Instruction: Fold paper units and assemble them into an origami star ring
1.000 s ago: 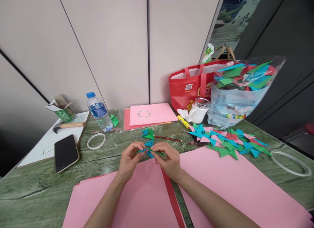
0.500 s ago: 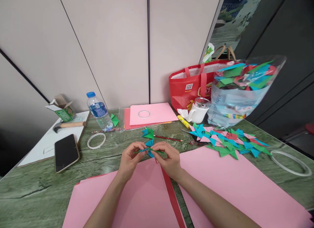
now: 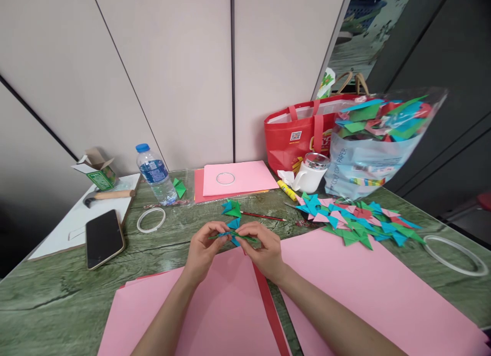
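Between my two hands is a small folded paper piece (image 3: 233, 224) in blue and green, held above the near edge of the pink paper. My left hand (image 3: 205, 246) pinches its left side between thumb and fingers. On the right side my right hand (image 3: 264, 246) grips it the same way, and the fingertips hide part of the folds. Just beyond lies another blue and green folded paper piece (image 3: 231, 208), beside a dark red pencil (image 3: 264, 216). Large pink sheets (image 3: 215, 305) lie under my forearms, with a red sheet (image 3: 268, 305) showing at their edge.
Folded paper stars (image 3: 345, 218) pile up at right, before a clear bag of folded pieces (image 3: 372, 156), a white mug (image 3: 310, 174) and a red bag (image 3: 284, 141). A water bottle (image 3: 156, 177), phone (image 3: 103, 238), hammer (image 3: 111, 194) and white ring (image 3: 151, 220) are at left.
Almost nothing differs. Both hands keep their pinch on the folded paper piece, with only a very slight shift of the paper between the fingers.
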Motion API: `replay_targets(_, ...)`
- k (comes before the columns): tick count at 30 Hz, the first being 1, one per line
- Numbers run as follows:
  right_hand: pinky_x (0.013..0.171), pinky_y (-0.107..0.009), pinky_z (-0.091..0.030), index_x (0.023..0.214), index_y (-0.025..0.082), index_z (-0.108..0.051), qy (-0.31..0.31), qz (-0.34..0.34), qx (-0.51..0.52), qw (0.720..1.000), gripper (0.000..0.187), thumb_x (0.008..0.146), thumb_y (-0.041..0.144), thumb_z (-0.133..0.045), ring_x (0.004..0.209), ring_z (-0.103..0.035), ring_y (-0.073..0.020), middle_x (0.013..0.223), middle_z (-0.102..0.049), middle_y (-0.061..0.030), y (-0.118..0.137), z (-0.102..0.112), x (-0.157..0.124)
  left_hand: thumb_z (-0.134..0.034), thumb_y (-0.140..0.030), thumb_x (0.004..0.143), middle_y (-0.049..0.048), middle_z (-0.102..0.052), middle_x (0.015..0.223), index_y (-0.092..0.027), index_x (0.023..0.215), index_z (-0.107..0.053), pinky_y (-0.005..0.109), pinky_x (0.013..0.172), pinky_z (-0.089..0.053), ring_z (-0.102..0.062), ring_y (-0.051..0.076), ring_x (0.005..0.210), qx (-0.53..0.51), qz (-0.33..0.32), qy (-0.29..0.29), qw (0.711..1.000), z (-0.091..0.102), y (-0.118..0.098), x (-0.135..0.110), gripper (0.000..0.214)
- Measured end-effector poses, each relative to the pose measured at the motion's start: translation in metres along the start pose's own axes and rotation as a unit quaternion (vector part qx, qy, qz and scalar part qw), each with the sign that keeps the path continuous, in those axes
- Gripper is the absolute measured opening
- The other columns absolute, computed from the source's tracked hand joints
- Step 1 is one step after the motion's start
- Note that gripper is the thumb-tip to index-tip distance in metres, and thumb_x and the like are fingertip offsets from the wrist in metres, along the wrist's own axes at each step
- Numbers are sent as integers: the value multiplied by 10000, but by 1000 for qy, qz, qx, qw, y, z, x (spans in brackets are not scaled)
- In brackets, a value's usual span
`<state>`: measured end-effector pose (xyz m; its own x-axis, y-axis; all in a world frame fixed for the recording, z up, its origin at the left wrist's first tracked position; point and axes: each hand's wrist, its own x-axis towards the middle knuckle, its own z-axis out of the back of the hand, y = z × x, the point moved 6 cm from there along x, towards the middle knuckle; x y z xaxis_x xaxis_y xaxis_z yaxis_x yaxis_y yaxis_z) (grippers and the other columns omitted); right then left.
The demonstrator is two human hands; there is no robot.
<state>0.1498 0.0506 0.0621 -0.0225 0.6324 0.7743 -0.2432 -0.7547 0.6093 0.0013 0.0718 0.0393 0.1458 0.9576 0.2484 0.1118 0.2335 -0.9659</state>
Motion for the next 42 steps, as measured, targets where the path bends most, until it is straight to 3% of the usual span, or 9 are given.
replay_targets(20,684,-300,-521,830,199,-609,3,-11,2,1000,102,762,124,-594,774,-622,-165,776,-653,-42,-2,-2,-1,-622,-180,743,17,-576,882,-194,755,-564,259,752,-466,-547,145,857,16,3,0,1000,0,0,0,61)
replay_targets(31,686,-303,-515,822,199,-607,18,-34,11,999,75,766,150,-594,754,-623,-167,771,-658,-42,-7,-3,0,-611,-212,750,45,-590,880,-184,762,-578,323,769,-485,-564,180,863,43,4,17,999,2,-3,1,46)
replay_targets(42,684,-308,-517,806,197,-606,18,-3,1,1000,75,778,135,-575,765,-624,-168,778,-656,-48,-3,-2,0,-628,-189,730,27,-591,856,-188,736,-596,294,727,-496,-565,165,838,27,-6,-17,999,0,-2,0,32)
